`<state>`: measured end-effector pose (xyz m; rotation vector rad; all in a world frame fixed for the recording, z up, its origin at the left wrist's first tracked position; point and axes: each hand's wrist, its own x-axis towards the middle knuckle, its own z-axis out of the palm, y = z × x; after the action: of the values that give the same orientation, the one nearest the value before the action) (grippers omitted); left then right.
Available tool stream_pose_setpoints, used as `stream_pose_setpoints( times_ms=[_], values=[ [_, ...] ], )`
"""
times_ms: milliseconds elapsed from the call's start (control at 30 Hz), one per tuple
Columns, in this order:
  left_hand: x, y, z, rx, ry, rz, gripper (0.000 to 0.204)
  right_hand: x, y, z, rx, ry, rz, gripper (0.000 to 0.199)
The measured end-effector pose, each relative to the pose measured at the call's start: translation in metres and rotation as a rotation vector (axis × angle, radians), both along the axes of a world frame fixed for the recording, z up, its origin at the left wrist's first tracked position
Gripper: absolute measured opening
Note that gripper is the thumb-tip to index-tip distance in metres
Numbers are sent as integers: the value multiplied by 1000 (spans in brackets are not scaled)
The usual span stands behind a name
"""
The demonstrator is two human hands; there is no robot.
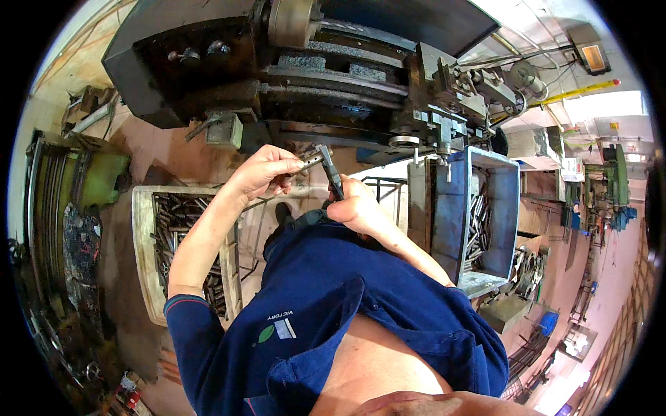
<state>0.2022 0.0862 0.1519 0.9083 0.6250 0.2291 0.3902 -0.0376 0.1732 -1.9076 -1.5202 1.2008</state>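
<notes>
My left hand (265, 170) is closed, pinching a short metal rod (312, 161) between thumb and fingers. Small dark holes show along the rod's side. In my right hand (359, 208) is a caliper (331, 173), held upright with its jaws up at the free end of the rod. Whether the jaws touch the rod is too small to tell. Both hands are in front of my chest, close to each other, on the near side of a lathe (333, 76).
On the left stands a pale crate (143, 243) full of metal rods. A blue bin (508, 208) with more metal parts is at the right. The lathe's carriage (433, 125) and handwheel (404, 141) jut toward me. Further left is a greenish machine (104, 177).
</notes>
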Motion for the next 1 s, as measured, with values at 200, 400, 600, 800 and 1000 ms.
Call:
stream_pose_setpoints(
  times_ms=[200, 400, 600, 800, 1000],
  values=[
    [3, 15, -1, 6, 28, 45, 20, -10, 2, -11, -74, 365, -194, 26],
    [2, 36, -12, 112, 77, 169, 25, -11, 6, -23, -48, 482, -399, 22],
    [30, 5, -53, 43, -83, 70, 43, 27, 27, -37, 80, 608, -601, 20],
    [105, -10, -31, 199, -130, -137, 66, 72, 92, -56, 351, 621, -739, 13],
    [168, 22, -60, 176, -129, -50, 62, 106, 139, -60, 309, 641, -743, 13]
  ],
)
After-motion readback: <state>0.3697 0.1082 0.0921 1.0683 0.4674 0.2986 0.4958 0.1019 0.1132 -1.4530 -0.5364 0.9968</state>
